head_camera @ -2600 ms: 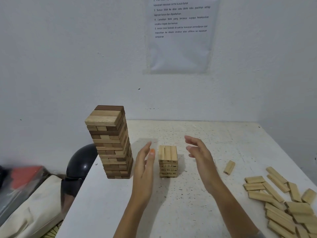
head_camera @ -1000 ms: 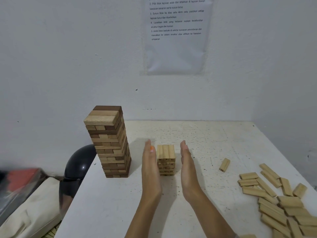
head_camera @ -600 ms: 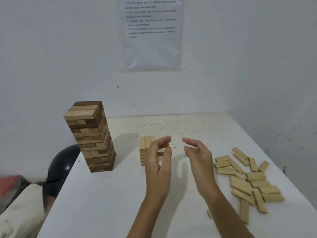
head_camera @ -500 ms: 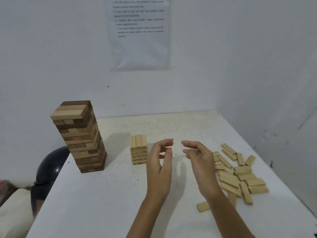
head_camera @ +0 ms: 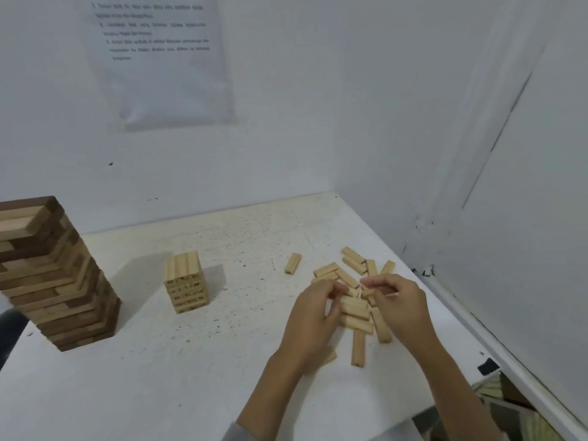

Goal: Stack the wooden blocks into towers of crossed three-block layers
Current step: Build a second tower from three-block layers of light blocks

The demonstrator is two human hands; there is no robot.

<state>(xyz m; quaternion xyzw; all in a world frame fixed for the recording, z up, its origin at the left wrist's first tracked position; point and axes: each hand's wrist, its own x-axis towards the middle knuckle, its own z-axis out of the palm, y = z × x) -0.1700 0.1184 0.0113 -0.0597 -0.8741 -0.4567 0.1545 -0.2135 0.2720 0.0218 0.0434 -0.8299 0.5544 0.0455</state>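
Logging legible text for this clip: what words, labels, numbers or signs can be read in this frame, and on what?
Paper sheet on the wall: several numbered lines of print, too blurred to read.
Small light tower: dark printed marks on the block sides, too small to read.
Tall two-tone tower and loose blocks: no text visible.

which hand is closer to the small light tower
Left. The left hand is at the block pile, right of the small tower; the right hand is further right, across the pile.
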